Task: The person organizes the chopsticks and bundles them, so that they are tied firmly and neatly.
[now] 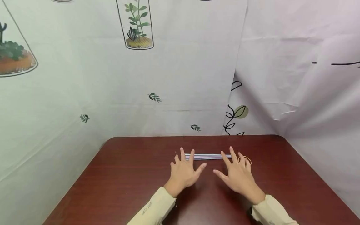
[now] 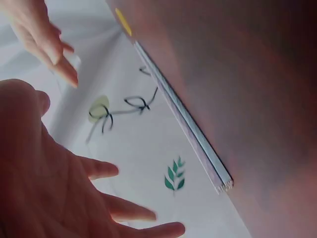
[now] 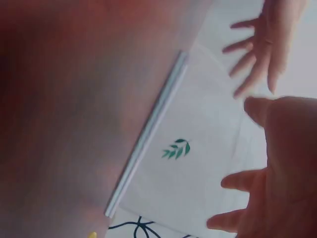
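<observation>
A long, slim bundle [image 1: 209,157] with pale blue, white and lilac stripes lies crosswise on the table. Its left end is wider, and in the left wrist view that end of the bundle [image 2: 185,119] shows several small layered edges. A thin yellow ring [image 1: 251,162], like a rubber band, lies by the narrow right end. My left hand [image 1: 182,172], fingers spread, hovers on the near side of the wide end, holding nothing. Likewise spread and holding nothing, my right hand [image 1: 239,175] is near the narrow end; its fingers partly cover the ring in the head view.
The dark red-brown table [image 1: 126,181] has rounded far corners. Behind and beside it hangs a white cloth [image 1: 182,78] printed with plants and leaves, close to the table's far edge.
</observation>
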